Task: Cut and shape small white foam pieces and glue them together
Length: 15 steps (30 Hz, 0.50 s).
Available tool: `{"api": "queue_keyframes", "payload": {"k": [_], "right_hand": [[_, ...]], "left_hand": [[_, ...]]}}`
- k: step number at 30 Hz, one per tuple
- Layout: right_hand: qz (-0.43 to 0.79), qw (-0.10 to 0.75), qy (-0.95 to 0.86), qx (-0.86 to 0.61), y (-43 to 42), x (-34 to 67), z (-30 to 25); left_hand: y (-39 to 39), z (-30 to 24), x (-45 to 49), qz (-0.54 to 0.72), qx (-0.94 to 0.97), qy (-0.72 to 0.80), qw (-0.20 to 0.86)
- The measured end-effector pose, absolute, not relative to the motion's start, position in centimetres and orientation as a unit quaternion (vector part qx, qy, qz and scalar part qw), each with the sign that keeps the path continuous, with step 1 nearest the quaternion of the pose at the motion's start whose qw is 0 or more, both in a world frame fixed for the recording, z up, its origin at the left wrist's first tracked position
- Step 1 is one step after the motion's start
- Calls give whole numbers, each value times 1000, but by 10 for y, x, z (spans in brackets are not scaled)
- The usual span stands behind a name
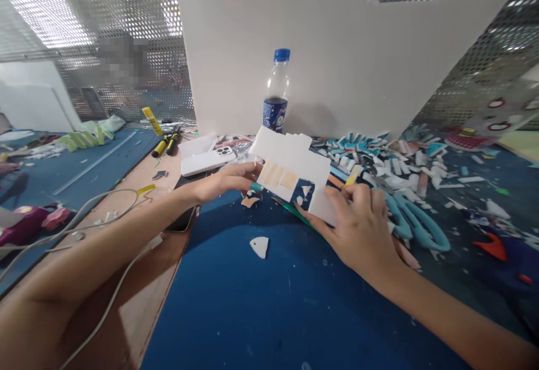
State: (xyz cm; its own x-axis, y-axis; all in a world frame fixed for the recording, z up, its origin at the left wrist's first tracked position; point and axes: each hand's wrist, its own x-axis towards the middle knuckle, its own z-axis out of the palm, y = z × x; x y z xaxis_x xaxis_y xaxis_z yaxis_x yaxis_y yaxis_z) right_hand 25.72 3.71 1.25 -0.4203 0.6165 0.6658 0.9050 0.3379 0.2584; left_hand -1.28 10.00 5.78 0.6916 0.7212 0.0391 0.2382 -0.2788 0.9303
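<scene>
A white foam sheet (311,159) is held tilted above the blue mat. Peach strips and a dark blue patch with small white shapes show on its near side. My right hand (357,221) grips its lower right part, thumb in front near the dark patch and fingers curled at the edge. My left hand (227,180) meets the sheet's left edge with bent fingers; a teal spot shows at one fingertip. Beneath that hand lies a small peach scrap (250,202). Nearer to me on the mat rests a white rounded piece with a dark dot (260,246).
Light blue scissor handles (416,224) lie right of my right hand. Foam scraps (379,154) are heaped behind. A bottle with a blue cap (277,92) stands against the white board (328,39). To the left are a white phone (208,161), yellow-black markers (162,145) and a cable (113,297).
</scene>
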Motion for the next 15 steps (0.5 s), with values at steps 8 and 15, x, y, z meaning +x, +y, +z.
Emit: {"api": "queue_keyframes", "payload": {"k": [8, 15], "right_hand": [[-287, 244, -806, -457, 35, 254, 10], [-271, 244, -811, -458, 35, 256, 10]], "left_hand": [[102, 35, -8, 307, 716, 383, 496], [97, 35, -5, 336, 679, 396, 518]]}}
